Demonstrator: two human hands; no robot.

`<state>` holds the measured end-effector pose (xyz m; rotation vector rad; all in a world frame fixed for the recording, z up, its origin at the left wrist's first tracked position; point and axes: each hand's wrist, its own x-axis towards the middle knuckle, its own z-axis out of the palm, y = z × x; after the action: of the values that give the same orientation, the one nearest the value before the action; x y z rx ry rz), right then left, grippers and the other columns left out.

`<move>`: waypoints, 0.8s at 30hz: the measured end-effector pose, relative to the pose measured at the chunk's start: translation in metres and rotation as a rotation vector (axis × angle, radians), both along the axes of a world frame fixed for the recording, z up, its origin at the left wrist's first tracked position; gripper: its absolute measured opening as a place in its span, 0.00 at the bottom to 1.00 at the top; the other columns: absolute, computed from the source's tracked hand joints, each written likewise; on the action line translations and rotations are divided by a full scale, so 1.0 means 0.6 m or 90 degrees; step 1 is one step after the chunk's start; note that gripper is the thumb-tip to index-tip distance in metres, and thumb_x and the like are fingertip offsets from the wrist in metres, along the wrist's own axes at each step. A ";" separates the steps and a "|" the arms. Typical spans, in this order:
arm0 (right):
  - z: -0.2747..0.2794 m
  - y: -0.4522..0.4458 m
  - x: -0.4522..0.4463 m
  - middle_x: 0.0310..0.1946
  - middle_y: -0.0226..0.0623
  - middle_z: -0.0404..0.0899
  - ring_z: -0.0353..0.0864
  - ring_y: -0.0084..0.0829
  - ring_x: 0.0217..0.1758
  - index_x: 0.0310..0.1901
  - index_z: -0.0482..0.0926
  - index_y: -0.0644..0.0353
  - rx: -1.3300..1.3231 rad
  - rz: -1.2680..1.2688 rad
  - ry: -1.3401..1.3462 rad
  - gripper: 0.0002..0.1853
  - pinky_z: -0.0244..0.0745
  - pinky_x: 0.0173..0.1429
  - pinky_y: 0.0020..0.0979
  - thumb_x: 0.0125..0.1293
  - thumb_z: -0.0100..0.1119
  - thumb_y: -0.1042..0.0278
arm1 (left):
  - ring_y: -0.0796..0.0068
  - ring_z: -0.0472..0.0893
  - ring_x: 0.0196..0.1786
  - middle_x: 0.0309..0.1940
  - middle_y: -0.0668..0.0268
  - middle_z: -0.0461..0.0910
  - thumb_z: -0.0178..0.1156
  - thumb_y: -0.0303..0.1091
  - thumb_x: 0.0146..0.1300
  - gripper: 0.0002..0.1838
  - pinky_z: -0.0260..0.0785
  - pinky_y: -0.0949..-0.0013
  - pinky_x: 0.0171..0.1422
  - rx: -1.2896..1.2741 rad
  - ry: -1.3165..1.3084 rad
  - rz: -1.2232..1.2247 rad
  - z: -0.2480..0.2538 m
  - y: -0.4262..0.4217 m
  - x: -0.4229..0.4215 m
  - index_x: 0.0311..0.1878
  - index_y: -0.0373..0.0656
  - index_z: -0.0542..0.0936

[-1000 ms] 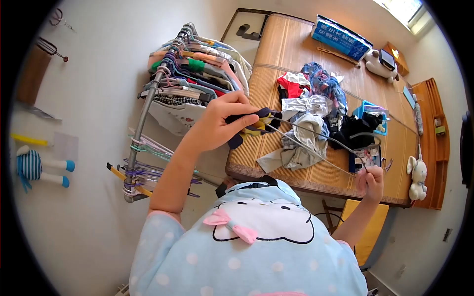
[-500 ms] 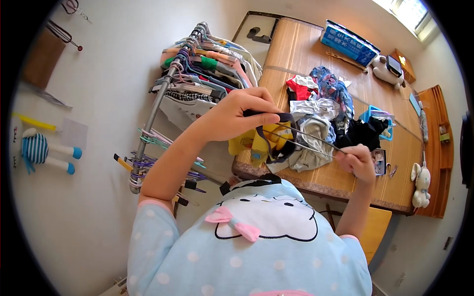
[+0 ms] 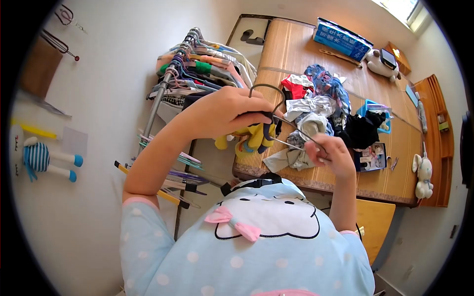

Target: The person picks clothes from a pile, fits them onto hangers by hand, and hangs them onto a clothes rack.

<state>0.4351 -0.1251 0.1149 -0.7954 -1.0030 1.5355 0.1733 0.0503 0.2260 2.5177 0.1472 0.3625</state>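
A small yellow cloth garment with dark navy trim [image 3: 253, 139] was held up in the air, well ahead of a light-blue, white-spotted top [image 3: 237, 261] and before the near edge of a broad bed spread with tan bamboo matting [image 3: 291, 44]. The garment's dark edge was pinched between the thumb and fingers of the left hand [image 3: 232, 113], and the rest of the cloth hung loose below. A thin, dark grey wire hanger [image 3: 299, 131] was gripped towards one end by the right hand [image 3: 332, 154], with fingers curled closed on the wire. Its curved hook rose just beside the left hand. How far the wire reached inside the garment could not be told.

The step in hand was judged to be the fitting of hanger and garment together. For the next move, a firm left grip on the trim and a careful steering of the wire by the right seemed to be called for, lest the cloth be snagged. Beyond, a heap of mixed clothes [image 3: 316, 106] was strewn on the bed.
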 end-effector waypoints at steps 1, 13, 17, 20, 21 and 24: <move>0.004 0.008 -0.004 0.28 0.31 0.74 0.70 0.18 0.25 0.49 0.79 0.69 0.002 -0.003 -0.001 0.19 0.57 0.22 0.19 0.74 0.50 0.58 | 0.68 0.80 0.34 0.33 0.62 0.81 0.61 0.27 0.62 0.14 0.71 0.70 0.38 -0.014 -0.034 0.022 0.002 0.000 -0.001 0.51 0.46 0.83; -0.055 0.141 -0.090 0.40 0.33 0.79 0.76 0.25 0.45 0.45 0.81 0.58 0.125 -0.217 -0.501 0.16 0.71 0.47 0.27 0.52 0.62 0.77 | 0.70 0.76 0.28 0.25 0.62 0.78 0.63 0.27 0.60 0.13 0.69 0.70 0.37 -0.070 -0.101 0.094 0.017 -0.014 -0.009 0.49 0.44 0.84; -0.069 0.110 -0.030 0.36 0.32 0.77 0.77 0.23 0.40 0.43 0.80 0.62 0.084 -0.257 -0.566 0.16 0.71 0.42 0.24 0.51 0.58 0.82 | 0.74 0.73 0.27 0.24 0.65 0.77 0.62 0.25 0.60 0.14 0.67 0.72 0.37 -0.034 -0.136 0.205 -0.011 0.007 -0.044 0.49 0.44 0.84; -0.030 0.078 -0.014 0.33 0.28 0.73 0.77 0.18 0.35 0.42 0.80 0.63 -0.079 -0.257 -0.308 0.15 0.70 0.37 0.19 0.51 0.56 0.84 | 0.75 0.74 0.26 0.22 0.66 0.77 0.61 0.26 0.61 0.11 0.67 0.74 0.36 -0.007 -0.099 0.264 -0.023 0.015 -0.063 0.47 0.44 0.85; -0.008 0.069 -0.013 0.33 0.26 0.72 0.76 0.15 0.33 0.42 0.80 0.63 -0.108 -0.257 -0.312 0.15 0.68 0.34 0.17 0.52 0.55 0.85 | 0.75 0.74 0.26 0.22 0.66 0.77 0.61 0.26 0.61 0.11 0.67 0.74 0.36 -0.011 -0.098 0.263 -0.028 0.013 -0.063 0.47 0.44 0.85; 0.023 0.058 -0.006 0.33 0.24 0.70 0.74 0.12 0.29 0.43 0.79 0.63 -0.139 -0.260 -0.329 0.15 0.65 0.30 0.14 0.52 0.54 0.86 | 0.74 0.75 0.26 0.23 0.64 0.78 0.61 0.26 0.62 0.10 0.67 0.72 0.34 -0.054 -0.149 0.241 -0.044 0.011 -0.061 0.45 0.42 0.84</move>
<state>0.4314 -0.0903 0.1287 -1.5040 -0.9638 1.1146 0.1366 0.0570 0.1996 2.3361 0.5379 0.7801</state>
